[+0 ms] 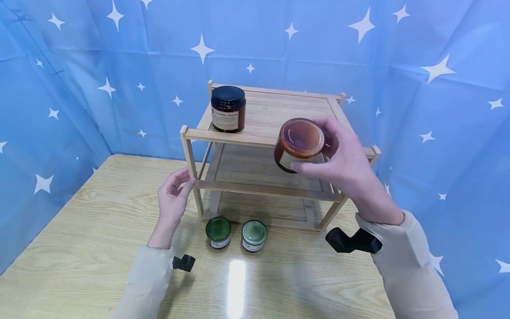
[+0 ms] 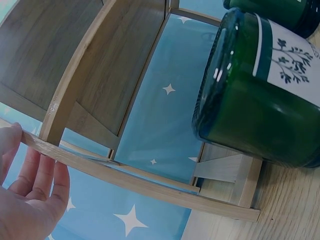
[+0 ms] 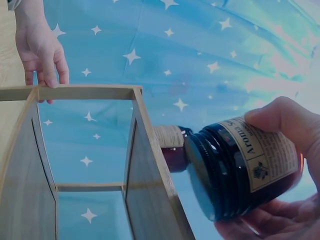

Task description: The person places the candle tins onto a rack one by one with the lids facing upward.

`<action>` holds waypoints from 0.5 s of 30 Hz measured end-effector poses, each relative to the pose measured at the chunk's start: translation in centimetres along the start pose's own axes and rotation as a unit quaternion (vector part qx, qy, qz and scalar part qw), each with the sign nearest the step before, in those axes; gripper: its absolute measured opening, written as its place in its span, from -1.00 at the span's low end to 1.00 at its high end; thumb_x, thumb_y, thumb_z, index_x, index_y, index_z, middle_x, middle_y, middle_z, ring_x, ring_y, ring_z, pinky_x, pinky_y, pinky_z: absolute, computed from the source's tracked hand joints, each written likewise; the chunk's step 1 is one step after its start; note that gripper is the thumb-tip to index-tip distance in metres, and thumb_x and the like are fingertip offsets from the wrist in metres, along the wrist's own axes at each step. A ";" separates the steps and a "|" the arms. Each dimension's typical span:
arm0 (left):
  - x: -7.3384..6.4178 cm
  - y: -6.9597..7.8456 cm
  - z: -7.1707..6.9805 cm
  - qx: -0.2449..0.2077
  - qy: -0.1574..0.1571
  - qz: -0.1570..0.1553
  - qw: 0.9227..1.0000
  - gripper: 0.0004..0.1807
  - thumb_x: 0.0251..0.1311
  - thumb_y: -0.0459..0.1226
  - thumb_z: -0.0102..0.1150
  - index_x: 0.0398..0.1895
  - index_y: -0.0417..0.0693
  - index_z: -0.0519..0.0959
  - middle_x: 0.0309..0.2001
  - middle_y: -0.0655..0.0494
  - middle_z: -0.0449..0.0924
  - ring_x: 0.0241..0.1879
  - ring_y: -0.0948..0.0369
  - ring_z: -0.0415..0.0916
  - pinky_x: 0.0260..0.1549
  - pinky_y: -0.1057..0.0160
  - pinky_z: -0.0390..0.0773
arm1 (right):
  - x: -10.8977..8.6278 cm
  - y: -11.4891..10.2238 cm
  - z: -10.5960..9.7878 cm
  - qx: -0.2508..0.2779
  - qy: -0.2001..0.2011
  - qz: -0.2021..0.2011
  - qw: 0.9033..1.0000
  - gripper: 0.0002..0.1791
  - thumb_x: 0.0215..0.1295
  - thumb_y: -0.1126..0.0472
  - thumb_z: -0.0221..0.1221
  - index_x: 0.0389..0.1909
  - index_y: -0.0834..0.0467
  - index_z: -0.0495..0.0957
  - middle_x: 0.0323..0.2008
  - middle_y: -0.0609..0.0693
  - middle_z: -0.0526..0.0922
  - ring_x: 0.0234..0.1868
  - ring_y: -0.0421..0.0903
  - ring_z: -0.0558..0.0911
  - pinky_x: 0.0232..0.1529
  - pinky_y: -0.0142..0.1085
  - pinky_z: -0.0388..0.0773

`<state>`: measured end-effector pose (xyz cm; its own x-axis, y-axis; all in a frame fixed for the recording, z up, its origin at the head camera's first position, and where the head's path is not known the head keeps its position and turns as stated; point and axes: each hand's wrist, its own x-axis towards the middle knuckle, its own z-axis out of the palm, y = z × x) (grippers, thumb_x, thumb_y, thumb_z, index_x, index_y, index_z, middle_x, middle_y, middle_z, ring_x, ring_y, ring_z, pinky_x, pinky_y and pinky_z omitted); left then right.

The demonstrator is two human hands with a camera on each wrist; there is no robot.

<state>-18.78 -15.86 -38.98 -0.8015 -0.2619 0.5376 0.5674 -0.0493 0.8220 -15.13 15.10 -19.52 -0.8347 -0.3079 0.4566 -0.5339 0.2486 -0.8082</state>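
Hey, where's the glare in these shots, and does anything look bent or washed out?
Head view: a bright white glare streak on the front of the wooden table; left wrist view: the wooden rack's rails bow, probably lens distortion, with small highlights on the green glass jar; right wrist view: the star-patterned curtain washes out at upper right.

**Blue curtain hung behind**

On the table, two green jars are set right of the left grip; a black-lidded amber jar is stood left of the right grip, farther back. Beyond both, the curtain is starred in white.
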 end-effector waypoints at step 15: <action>0.1 -0.1 0.0 0.009 0.005 -0.002 1.000 -0.75 0.17 -0.65 0.09 -0.06 -0.50 0.51 -0.26 0.32 0.63 -0.17 0.34 0.55 -0.12 0.41 0.56 | 3.9 -1.4 0.2 -0.036 0.055 0.009 0.998 -0.36 -0.15 0.46 0.40 0.05 0.17 0.45 0.00 0.02 0.52 0.04 -0.12 0.48 0.17 -0.21 0.41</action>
<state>-18.91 -15.84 -39.05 -0.8018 -0.2716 0.5324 0.5607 -0.0335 0.8273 -17.64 13.34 -16.67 -0.8522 -0.2014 0.4828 -0.5231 0.3205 -0.7897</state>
